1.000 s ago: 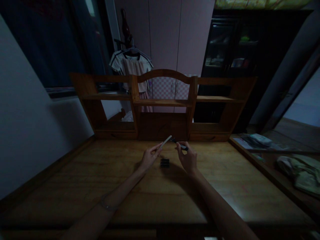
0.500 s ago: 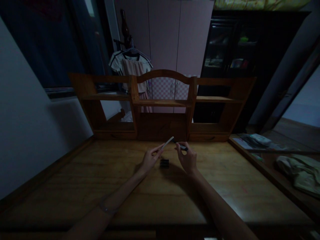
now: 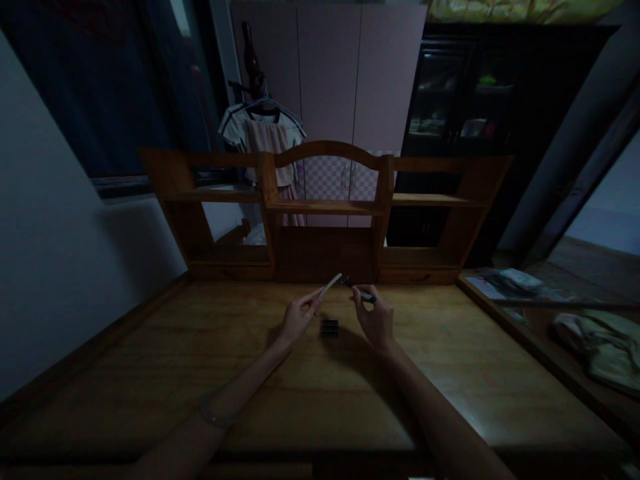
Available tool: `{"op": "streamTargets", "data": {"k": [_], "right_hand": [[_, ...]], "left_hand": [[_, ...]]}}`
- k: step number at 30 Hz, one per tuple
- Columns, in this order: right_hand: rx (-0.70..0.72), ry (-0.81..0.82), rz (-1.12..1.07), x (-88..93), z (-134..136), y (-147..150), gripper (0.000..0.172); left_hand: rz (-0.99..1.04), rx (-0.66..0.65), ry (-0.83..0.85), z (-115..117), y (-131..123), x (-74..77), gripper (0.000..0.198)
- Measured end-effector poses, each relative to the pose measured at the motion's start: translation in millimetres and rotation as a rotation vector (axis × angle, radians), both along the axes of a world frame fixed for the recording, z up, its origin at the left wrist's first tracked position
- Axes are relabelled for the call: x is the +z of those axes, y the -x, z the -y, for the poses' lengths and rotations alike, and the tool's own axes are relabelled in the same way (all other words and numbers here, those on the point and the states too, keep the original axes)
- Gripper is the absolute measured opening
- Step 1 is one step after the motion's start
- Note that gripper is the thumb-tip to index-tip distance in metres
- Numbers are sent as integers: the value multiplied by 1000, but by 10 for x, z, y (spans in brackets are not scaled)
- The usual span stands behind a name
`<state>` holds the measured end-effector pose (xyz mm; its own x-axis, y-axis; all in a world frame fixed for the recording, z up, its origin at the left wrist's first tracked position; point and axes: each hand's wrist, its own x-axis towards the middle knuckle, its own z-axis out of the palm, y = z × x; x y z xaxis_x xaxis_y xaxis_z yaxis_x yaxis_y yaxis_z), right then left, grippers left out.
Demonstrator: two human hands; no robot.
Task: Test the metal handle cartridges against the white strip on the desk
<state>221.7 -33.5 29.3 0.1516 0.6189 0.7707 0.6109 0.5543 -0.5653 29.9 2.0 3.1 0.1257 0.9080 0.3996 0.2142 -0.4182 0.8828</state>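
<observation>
My left hand point(image 3: 299, 321) is closed in a pinch on a thin, pale, flat strip point(image 3: 331, 285), which slants up and to the right. With fingers wrapped round it, my right hand point(image 3: 375, 319) grips a slim tool with a black-and-grey handle point(image 3: 365, 294). Its dark head points left, close to the upper end of the strip, with a small gap between them. The dim light hides what kind of tool it is. On the desk below and between my hands sits a small black slotted piece point(image 3: 329, 327), which neither hand touches.
The wooden desk point(image 3: 210, 347) has a wooden shelf unit point(image 3: 325, 208) along its back edge. A low raised edge point(image 3: 520, 340) runs down the right side. Beyond it lie papers and a packet point(image 3: 520, 280) and a pale cloth point(image 3: 600, 343).
The strip in my left hand has shifted slightly left, away from the tool's head, so a gap now shows between them. My right hand has hardly moved.
</observation>
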Motion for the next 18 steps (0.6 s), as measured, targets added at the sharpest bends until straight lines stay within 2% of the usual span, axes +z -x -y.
{"op": "streamTargets", "data": {"k": [6, 10, 15, 18], "right_hand": [[6, -1, -2, -3, -5, -4, 16], [-5, 4, 4, -3, -3, -5, 16], [-4, 1, 1, 12, 0, -11, 17], [5, -8, -2, 20, 6, -10, 18]], "left_hand": [[31, -49, -25, 1, -15, 4, 47], [24, -3, -20, 5, -14, 13, 48], [44, -38, -31, 21, -20, 23, 46], [41, -3, -15, 18, -17, 17, 47]]}}
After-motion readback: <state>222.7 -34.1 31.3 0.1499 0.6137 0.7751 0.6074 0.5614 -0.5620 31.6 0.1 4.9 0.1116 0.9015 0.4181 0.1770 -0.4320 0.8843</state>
